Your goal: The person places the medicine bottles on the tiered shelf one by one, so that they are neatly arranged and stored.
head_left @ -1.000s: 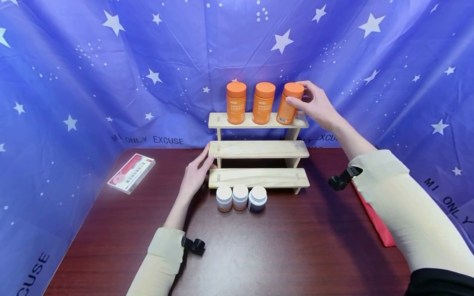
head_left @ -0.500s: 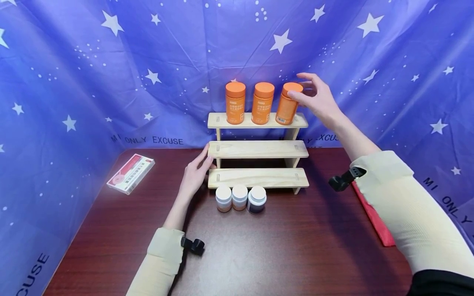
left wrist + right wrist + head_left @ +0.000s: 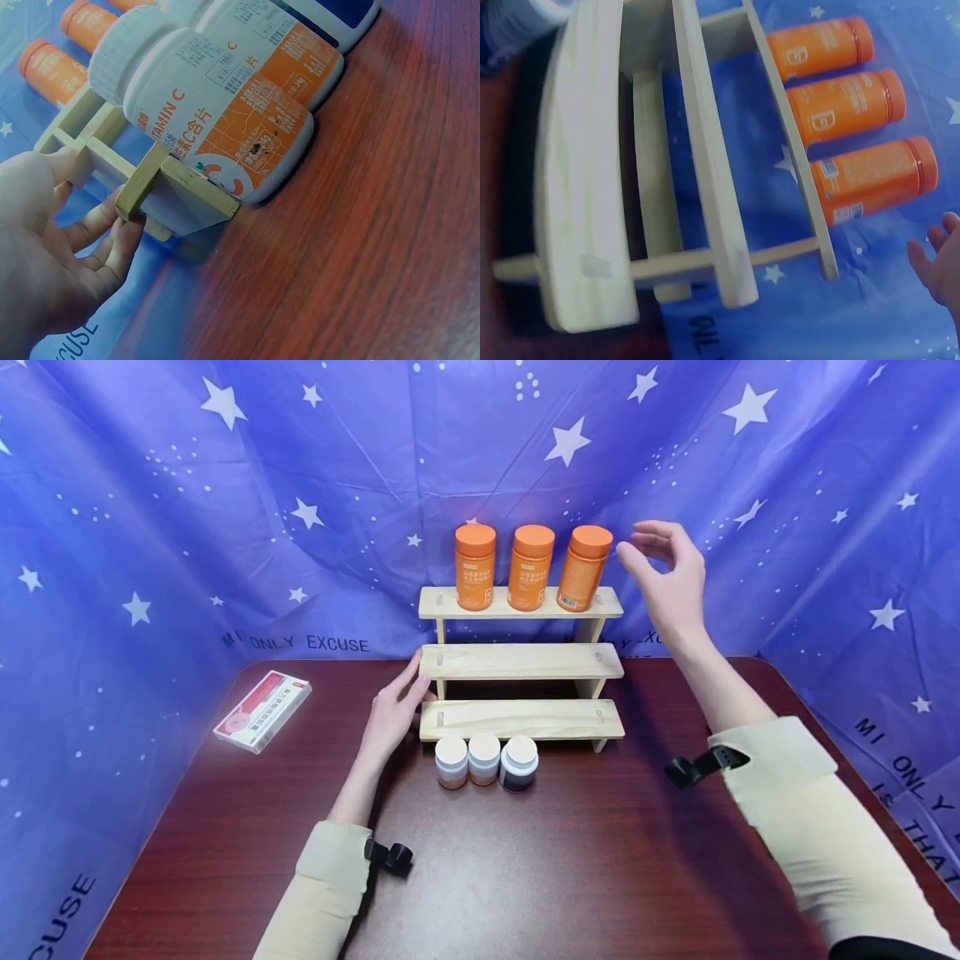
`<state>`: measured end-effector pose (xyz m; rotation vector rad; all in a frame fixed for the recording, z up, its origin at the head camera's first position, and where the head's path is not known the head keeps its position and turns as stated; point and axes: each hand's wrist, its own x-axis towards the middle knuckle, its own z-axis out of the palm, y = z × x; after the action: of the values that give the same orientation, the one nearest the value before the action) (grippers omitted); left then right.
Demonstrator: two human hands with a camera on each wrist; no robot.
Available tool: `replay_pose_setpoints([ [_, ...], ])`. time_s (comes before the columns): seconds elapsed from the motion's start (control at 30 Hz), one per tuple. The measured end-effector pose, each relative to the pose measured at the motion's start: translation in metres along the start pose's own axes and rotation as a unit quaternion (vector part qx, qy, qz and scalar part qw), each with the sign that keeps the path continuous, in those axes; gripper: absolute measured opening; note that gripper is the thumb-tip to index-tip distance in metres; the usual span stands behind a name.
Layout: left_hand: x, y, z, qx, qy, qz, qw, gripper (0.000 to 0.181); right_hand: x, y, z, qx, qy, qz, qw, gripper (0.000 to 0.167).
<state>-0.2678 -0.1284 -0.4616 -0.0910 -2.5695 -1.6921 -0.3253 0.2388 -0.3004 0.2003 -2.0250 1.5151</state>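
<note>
Left hand [image 3: 388,717], loosely spread, touches the three-tier wooden rack [image 3: 521,662] at nine o'clock; right hand [image 3: 677,589], half-open, empty, three o'clock from rightmost orange bottle [image 3: 582,575].

A blue star-printed curtain [image 3: 390,468] hangs behind and beside a glossy reddish-brown table [image 3: 585,860].

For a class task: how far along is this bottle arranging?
Done: three orange bottles stand on the top tier. In hand: the left hand holds the wooden rack; the right hand holds nothing. Perhaps remaining: three white-capped bottles on the table, not yet shelved.
</note>
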Motion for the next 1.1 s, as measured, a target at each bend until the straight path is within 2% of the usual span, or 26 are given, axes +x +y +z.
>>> replay_pose_setpoints([
  [0.1, 0.000, 0.000, 0.000, -0.003, -0.001, 0.001, 1.0000, 0.055, -0.013, 0.000, -0.001, 0.043, 0.034, -0.014, 0.9984, 0.031],
  [0.2, 0.000, 0.000, 0.000, -0.006, 0.001, 0.003, 1.0000, 0.055, -0.027, -0.001, 0.001, 0.103, 0.052, -0.033, 0.9928, 0.026],
  [0.33, 0.000, -0.001, 0.000, -0.005, 0.002, 0.003, 1.0000, 0.056, -0.046, -0.003, 0.003, 0.174, 0.046, -0.053, 0.9823, 0.019],
  [0.47, 0.000, -0.001, 0.000, -0.004, 0.001, 0.001, 1.0000, 0.056, -0.067, -0.001, 0.003, 0.228, 0.034, -0.050, 0.9717, 0.018],
  [0.63, 0.000, 0.000, -0.001, -0.001, 0.000, 0.001, 1.0000, 0.055, -0.094, 0.006, 0.003, 0.256, 0.029, -0.029, 0.9658, 0.019],
  [0.93, 0.000, 0.001, 0.000, 0.001, -0.002, -0.003, 1.0000, 0.057, -0.132, 0.022, -0.001, 0.270, 0.005, 0.050, 0.9615, 0.021],
  [1.1, 0.000, 0.001, -0.001, 0.000, -0.001, -0.006, 1.0000, 0.052, -0.144, 0.030, 0.000, 0.260, -0.046, 0.080, 0.9613, 0.025],
])
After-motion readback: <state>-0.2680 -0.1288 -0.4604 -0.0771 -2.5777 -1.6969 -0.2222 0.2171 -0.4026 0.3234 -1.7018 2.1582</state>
